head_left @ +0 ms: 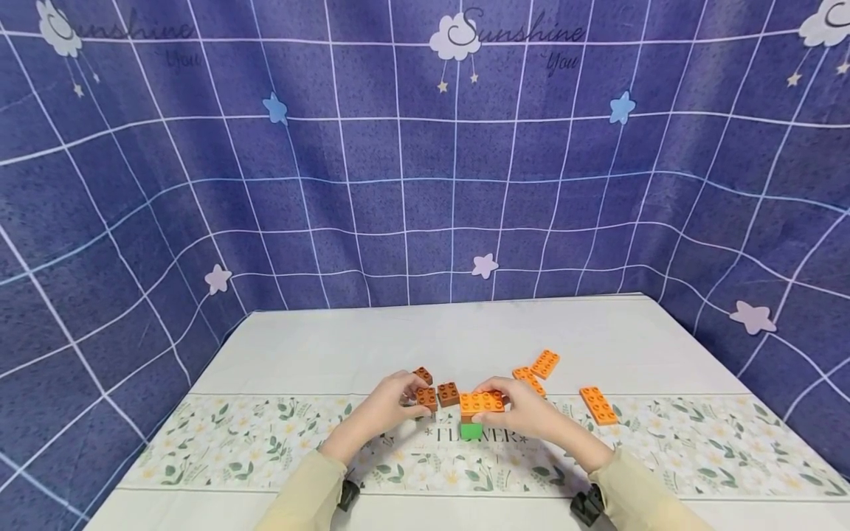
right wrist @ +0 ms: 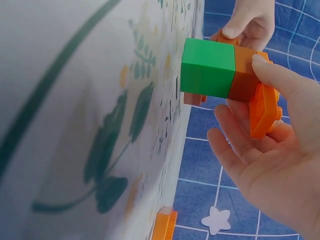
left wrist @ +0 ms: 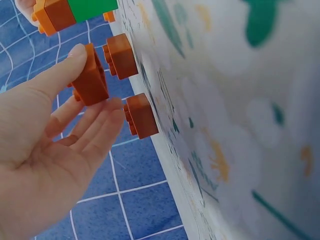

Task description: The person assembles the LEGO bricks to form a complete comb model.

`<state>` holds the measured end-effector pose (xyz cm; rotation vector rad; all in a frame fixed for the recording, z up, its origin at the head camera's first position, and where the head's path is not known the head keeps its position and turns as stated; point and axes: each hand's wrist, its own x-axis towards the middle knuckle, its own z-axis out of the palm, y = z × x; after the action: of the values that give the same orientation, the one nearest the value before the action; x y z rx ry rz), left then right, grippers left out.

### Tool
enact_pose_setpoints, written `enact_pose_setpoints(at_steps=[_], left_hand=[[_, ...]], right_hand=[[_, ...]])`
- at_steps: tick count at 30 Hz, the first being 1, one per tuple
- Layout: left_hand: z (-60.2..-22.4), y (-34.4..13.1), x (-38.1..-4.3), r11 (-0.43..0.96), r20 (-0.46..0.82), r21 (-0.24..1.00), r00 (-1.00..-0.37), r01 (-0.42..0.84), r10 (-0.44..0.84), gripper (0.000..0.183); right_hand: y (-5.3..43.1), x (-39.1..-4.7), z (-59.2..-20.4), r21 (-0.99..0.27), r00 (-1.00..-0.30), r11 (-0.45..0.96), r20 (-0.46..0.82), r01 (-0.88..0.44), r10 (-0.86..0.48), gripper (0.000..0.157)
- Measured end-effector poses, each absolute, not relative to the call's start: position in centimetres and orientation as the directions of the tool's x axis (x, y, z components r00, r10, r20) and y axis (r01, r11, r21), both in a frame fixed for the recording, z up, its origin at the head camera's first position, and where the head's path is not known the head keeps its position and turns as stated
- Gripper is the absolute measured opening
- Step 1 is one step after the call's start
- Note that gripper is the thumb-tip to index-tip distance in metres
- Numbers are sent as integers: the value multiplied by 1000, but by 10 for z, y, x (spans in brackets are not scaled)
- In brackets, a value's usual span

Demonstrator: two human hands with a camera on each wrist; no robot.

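Observation:
My left hand [head_left: 392, 402] pinches a brown building brick [head_left: 426, 399] between thumb and fingertips; the left wrist view shows this brick [left wrist: 90, 80] tilted and raised off the table. Facing it, my right hand [head_left: 527, 411] grips a small stack by its upper part. The stack has a green block [right wrist: 207, 67] at the bottom, a brown brick [right wrist: 243, 72] in the middle and an orange eight-stud plate [head_left: 481, 402] on top. That plate sticks out past the brown brick toward the right palm. Two more brown bricks, one nearer [head_left: 448, 394] and one farther [head_left: 422, 375], stand close to the left fingers.
Beyond the right hand lie two orange plates, one [head_left: 529, 381] close by and one [head_left: 545, 363] farther back. A third orange plate [head_left: 598, 405] lies to the right. The white table [head_left: 319, 346] carries a flowered band, and a blue checked curtain [head_left: 425, 206] hangs behind.

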<state>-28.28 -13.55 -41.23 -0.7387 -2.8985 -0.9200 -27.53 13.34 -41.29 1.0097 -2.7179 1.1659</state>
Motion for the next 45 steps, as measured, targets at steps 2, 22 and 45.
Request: enact_pose_setpoints(at_steps=[2,22,45], left_hand=[[-411,-135,-283,709,152,545,-885,447,441,38],[-397,-131,-279,643,197,580,-851,501,486,37],[-387,-110,-271,538,307,624,-812,566,497,36]], right_hand=[[133,-275,-413,-645,-792,512,257,-567,-554,44],[133,-276,-411,-617,-786,527,271,-585,-555,44],[134,-278,-414,-629,-784,511,280,-586,-554,40]])
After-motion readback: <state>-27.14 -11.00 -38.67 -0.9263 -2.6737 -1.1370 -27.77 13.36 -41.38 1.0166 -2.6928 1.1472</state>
